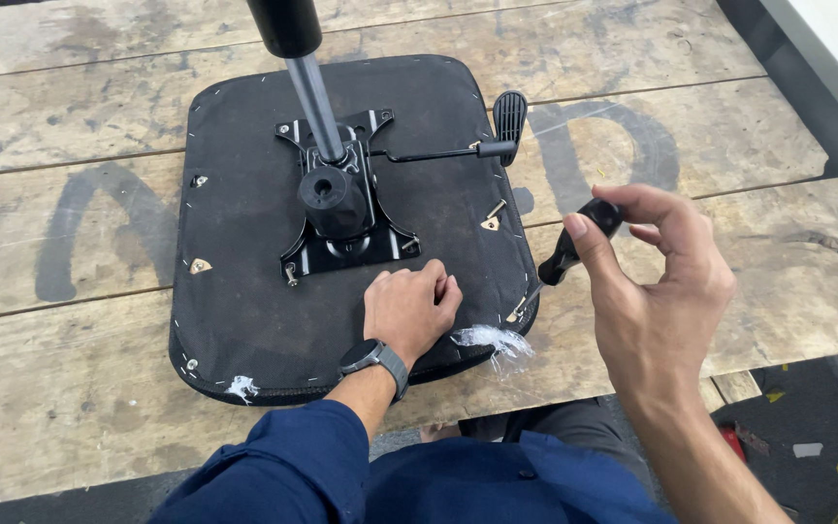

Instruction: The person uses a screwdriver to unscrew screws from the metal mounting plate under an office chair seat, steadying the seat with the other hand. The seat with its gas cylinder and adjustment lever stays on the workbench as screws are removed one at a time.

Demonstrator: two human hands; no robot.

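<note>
Nearest, a blue sleeve and a wristwatch (376, 357) lead to the left hand (409, 309), its fingers curled into a fist pressing on an upturned black chair seat (244, 281). The right hand (657, 281) has its fingers clamped around a black-handled screwdriver (566, 250), tip at the seat's near right edge. Beyond stand the metal mounting plate (341, 209), gas cylinder (314, 92) and lever (497, 131), all on a worn wooden table (70, 388).

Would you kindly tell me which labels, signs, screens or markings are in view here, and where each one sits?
Painted letters: large, faded grey, on the wooden table, partly covered by the black seat base.
Smartwatch: on the left hand's wrist, dark rounded-square screen, grey strap.
No packages or paper labels.
</note>
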